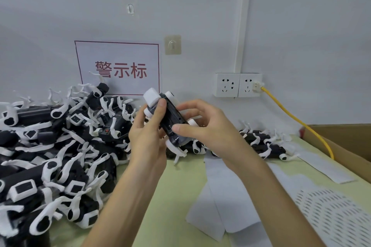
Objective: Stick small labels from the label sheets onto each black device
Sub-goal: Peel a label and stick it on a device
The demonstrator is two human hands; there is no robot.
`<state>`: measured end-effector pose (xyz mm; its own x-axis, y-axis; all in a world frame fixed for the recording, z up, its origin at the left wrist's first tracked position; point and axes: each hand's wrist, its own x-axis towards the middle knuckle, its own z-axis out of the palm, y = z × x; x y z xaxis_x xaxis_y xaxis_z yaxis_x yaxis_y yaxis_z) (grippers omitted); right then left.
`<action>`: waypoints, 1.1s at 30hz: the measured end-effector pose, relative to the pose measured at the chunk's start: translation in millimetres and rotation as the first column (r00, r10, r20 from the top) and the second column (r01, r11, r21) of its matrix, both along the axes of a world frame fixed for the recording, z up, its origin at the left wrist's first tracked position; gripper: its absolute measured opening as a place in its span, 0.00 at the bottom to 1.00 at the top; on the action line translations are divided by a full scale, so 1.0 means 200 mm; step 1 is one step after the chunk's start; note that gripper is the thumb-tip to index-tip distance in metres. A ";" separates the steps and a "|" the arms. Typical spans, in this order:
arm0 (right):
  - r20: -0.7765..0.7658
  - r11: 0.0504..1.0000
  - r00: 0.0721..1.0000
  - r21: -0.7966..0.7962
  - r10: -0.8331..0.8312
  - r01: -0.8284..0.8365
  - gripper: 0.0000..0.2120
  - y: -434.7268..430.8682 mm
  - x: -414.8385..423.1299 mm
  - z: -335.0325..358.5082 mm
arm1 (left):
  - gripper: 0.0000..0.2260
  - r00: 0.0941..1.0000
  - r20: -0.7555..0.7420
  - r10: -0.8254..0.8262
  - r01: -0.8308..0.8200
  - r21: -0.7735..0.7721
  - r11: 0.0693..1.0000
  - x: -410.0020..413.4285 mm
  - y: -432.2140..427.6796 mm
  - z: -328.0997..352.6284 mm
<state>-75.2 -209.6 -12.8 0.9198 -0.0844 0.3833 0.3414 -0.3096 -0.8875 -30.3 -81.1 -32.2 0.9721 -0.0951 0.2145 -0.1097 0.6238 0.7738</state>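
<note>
Both hands hold one black device [170, 118] in the air above the middle of the desk [170, 206], tilted with its white-capped end up toward the wall. The left hand [148, 136] wraps it from the side with curled fingers, one fingertip lying across the upper body. The right hand [202, 128] pinches the lower part, thumb flat on the dark face and the other fingers behind. This looks like a label being pressed down, though the thumb hides the spot and no label can be made out.

The task seems far from over. A large pile of devices [50, 156] fills the left side of the desk up to the rear edge, and a smaller group of devices [265, 144] lies along the rear edge on the right. Which heap is labelled and which is not cannot be told.

White label sheets [218, 192] lie overlapping on the desk toward the front, right of the middle. A dotted label sheet [329, 212] sits at the front right corner, and a long white strip [321, 166] runs by the right edge.

A cardboard box [351, 146] borders the right edge. A yellow cable [297, 120] runs from the wall socket [237, 84] down toward it, passing over the desk's rear right corner, where a reach could snag it. A red-lettered sign [118, 68] hangs on the wall behind the pile.
</note>
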 end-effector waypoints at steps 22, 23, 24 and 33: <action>-0.020 0.967 0.998 0.249 -0.051 0.054 0.33 -0.12 -0.02 0.02 | 0.26 0.872 0.468 -0.144 -0.016 0.321 0.947 0.01 -0.02 -0.01; -0.027 0.967 0.999 0.251 -0.046 0.051 0.30 -0.11 -0.02 0.02 | 0.25 0.869 0.480 -0.124 -0.041 0.318 0.947 0.01 -0.02 -0.01; -0.028 0.967 0.999 0.250 -0.046 0.052 0.29 -0.10 -0.02 0.02 | 0.25 0.866 0.488 -0.112 -0.059 0.320 0.946 0.01 -0.01 -0.01; -0.015 0.998 0.999 0.061 0.036 -0.035 0.21 -0.05 0.00 -0.01 | 0.18 0.964 0.233 0.129 -0.159 0.117 0.980 0.04 0.03 0.01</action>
<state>-75.4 -219.8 -14.2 0.9285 -0.0747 0.3637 0.3369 -0.2426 -0.9098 -21.8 -75.8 -30.3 0.9066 -0.0003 0.4220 -0.3698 0.4810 0.7949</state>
